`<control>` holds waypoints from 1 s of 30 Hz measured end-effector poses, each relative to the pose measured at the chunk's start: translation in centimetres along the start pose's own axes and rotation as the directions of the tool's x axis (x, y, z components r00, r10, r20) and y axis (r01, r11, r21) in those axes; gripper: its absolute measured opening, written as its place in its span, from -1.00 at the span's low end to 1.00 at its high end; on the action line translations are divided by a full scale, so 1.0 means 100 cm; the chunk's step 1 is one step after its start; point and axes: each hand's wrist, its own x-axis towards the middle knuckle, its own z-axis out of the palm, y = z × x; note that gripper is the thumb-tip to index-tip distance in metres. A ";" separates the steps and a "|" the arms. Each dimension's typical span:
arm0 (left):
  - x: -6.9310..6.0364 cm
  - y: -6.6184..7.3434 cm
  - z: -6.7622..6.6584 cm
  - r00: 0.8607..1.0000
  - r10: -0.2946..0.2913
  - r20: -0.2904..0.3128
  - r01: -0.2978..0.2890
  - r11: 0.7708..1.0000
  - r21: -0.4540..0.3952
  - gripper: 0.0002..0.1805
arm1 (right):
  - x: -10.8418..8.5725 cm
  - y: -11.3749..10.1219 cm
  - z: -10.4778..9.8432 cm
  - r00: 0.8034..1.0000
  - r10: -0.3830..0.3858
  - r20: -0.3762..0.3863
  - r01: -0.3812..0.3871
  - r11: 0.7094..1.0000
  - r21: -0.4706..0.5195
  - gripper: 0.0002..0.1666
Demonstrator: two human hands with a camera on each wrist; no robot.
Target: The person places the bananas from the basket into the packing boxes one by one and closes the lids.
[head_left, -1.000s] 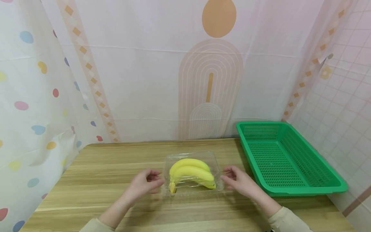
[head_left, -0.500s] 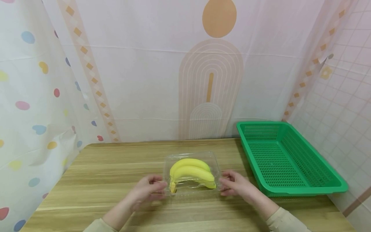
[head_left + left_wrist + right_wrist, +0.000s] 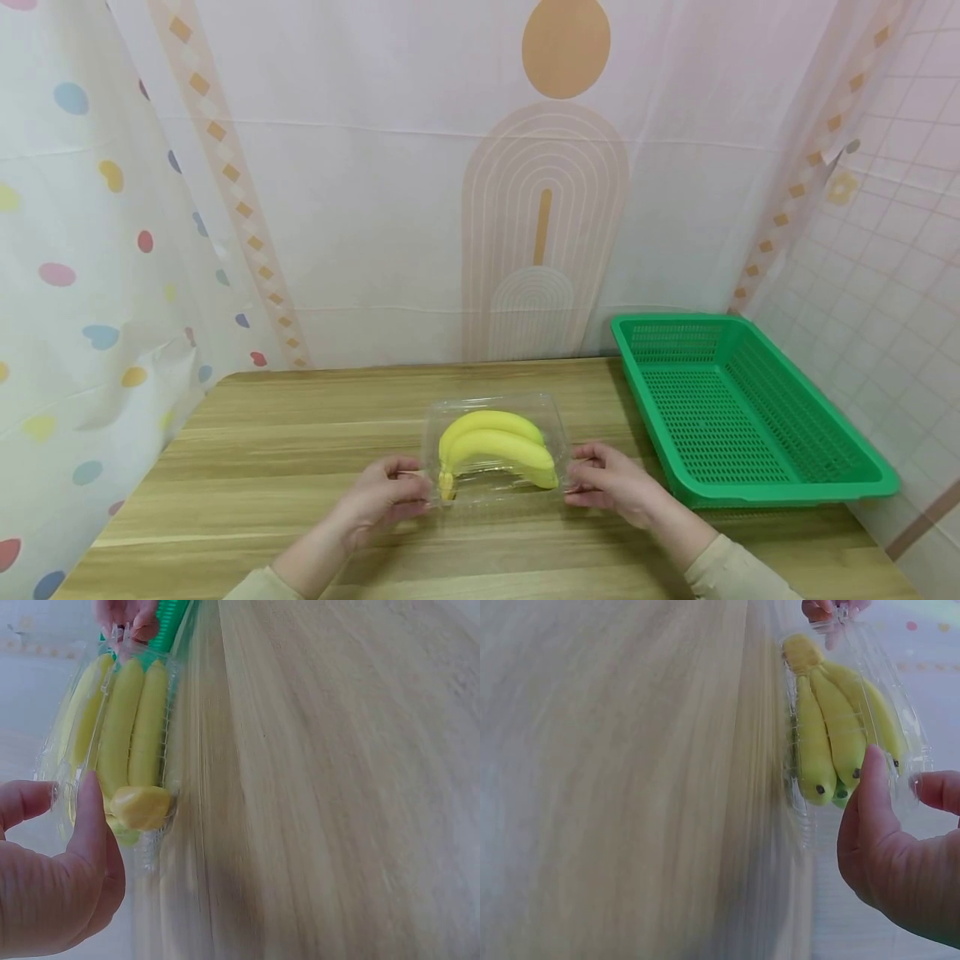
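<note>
A clear plastic clamshell box (image 3: 551, 408) lies on the wooden table in the head view. Inside it is a bunch of yellow bananas (image 3: 502, 443), whose joined stem faces my left hand (image 3: 384, 498). That hand pinches the box's left edge between thumb and fingers. On the opposite side, my right hand (image 3: 617, 487) pinches the right edge in the same way. The left wrist view shows the bananas (image 3: 120, 727) through the transparent wall, beside the thumb and forefinger. Dark banana tips point toward the right hand (image 3: 900, 862) in the right wrist view.
A green plastic basket (image 3: 757, 493) with slotted walls stands on the table to the right. The wooden tabletop (image 3: 300, 425) extends left of the box. Patterned curtains (image 3: 360, 233) hang behind the table and along both sides.
Both hands have closed in on the box from either side, and their fingers now pinch its edges. The box and bananas have hardly moved, and the basket stays put.
</note>
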 end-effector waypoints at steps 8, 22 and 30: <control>0.000 0.000 0.005 1.000 0.000 -0.031 -0.001 0.999 -0.044 -0.30 | 0.001 0.002 0.002 1.000 -0.001 -0.018 0.001 1.000 0.020 -0.42; 0.002 -0.006 0.014 0.988 0.001 -0.156 -0.012 0.997 -0.072 -0.38 | 0.002 0.004 0.004 1.000 -0.006 -0.029 0.008 0.999 0.038 -0.52; 0.003 -0.006 0.015 0.984 0.007 -0.176 -0.022 0.996 -0.085 -0.39 | 0.002 0.004 0.005 0.999 -0.001 -0.041 0.003 0.999 0.042 -0.50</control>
